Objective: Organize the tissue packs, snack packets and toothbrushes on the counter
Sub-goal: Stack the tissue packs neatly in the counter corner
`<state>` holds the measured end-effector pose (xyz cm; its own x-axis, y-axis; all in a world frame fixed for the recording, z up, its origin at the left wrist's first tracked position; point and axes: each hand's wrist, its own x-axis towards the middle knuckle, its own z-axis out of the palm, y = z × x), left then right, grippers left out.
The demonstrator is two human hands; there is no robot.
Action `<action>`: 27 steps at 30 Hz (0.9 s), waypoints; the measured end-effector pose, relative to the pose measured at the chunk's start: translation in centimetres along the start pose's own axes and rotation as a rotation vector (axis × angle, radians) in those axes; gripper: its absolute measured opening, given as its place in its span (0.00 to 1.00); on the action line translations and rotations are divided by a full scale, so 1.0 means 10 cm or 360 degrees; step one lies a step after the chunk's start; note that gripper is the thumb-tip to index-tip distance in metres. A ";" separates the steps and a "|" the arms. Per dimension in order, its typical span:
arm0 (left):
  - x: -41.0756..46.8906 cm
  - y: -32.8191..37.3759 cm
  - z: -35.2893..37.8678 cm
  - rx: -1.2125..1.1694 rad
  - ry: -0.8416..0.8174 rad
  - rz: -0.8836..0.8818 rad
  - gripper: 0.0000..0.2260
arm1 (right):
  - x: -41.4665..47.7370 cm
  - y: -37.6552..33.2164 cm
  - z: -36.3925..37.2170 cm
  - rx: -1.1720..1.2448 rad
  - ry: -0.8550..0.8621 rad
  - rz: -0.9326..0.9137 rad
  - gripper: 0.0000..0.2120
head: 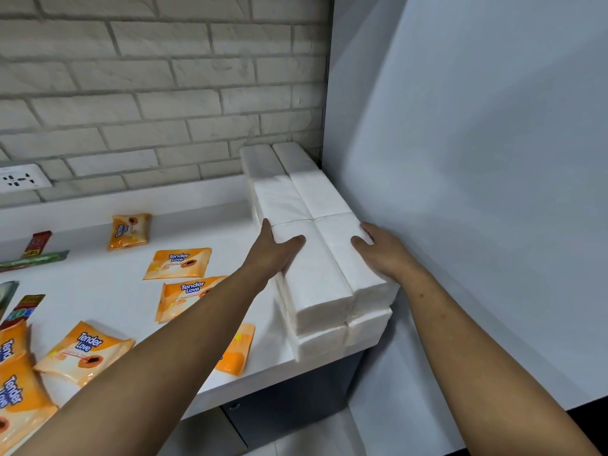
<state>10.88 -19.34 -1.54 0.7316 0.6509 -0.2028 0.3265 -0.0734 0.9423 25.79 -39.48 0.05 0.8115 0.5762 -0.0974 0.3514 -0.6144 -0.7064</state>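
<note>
White tissue packs [316, 278] are stacked in two layers along the counter's right end, running from the brick wall to the front edge. My left hand [276, 248] rests on the left side of the nearest top pack, thumb lying across its top. On the right side of the neighbouring top pack lies my right hand [378, 250], fingers straight, close to the side wall. Orange "Tender Love" packets [179, 263] lie scattered over the white counter [108, 287] to the left, one partly under my left forearm. Toothbrush boxes [36, 243] lie at the far left.
A grey panel wall [460, 192] closes the right side, tight against the tissue stack. A brick wall [148, 93] with a socket [19, 179] runs behind the counter. The front tissue packs overhang the counter edge slightly, above a dark cabinet [296, 396].
</note>
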 end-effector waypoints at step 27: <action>-0.31 -0.40 -1.99 0.0881 0.0528 0.0282 0.31 | -0.12 -1.86 1.23 -0.0126 0.0056 -0.0775 0.29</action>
<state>-4.60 -6.05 0.58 0.6084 0.7848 0.1184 0.5419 -0.5198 0.6604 12.48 -22.11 4.67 0.5588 0.7890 0.2554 0.7271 -0.3180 -0.6084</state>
